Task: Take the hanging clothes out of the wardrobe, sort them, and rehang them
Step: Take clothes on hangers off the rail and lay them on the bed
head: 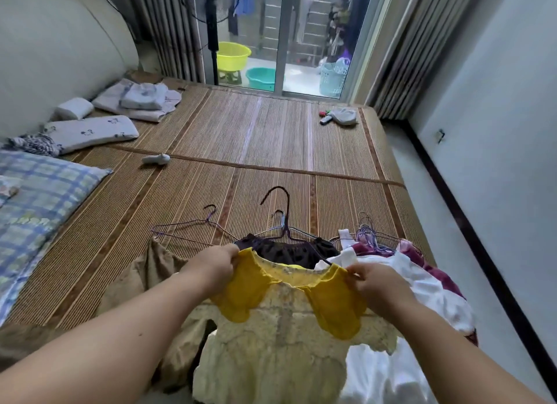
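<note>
I hold up a pale yellow top with a bright yellow collar [283, 337] over the near edge of the bed. My left hand [215, 263] pinches its left shoulder and my right hand [376, 283] pinches its right shoulder. Behind it lie a dark patterned garment on hangers [286, 250], a white garment [422, 283] and a maroon one [437, 271] with a bunch of wire hangers [366, 233]. A tan garment [156, 271] lies to the left under a bare purple wire hanger [193, 226]. No wardrobe is in view.
The bed is covered by a woven bamboo mat [241, 138]. Pillows [90, 132], folded bedding [141, 100] and a plaid pillow [39, 198] lie at the left. A small white object [156, 159] and a fan-like item [342, 116] rest on the mat. A glass door [280, 36] is beyond.
</note>
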The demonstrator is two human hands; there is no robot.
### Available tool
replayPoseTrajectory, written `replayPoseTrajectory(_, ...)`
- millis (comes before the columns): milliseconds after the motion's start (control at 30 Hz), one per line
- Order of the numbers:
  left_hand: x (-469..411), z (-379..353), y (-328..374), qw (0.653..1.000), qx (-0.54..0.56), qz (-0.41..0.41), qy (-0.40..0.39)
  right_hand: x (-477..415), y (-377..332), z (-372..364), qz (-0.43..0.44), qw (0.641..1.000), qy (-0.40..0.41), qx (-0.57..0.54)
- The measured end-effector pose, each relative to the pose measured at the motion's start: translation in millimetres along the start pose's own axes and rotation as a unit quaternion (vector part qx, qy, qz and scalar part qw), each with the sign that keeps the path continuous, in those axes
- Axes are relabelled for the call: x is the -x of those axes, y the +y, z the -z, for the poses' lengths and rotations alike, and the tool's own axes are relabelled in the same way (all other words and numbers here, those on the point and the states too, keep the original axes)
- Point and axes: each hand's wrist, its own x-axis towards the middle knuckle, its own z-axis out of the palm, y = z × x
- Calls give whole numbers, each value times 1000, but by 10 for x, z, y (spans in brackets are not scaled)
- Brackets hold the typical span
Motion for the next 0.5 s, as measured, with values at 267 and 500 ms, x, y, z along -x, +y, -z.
replayPoseTrajectory(267, -1174, -244, 241, 998, -12, 43, 47, -1287, 286, -127, -17, 997, -40, -58)
replayPoseTrajectory(500, -2297, -672, 86, 997, 12, 76, -11, -2471, 486, -427, -19, 998, -65, 2)
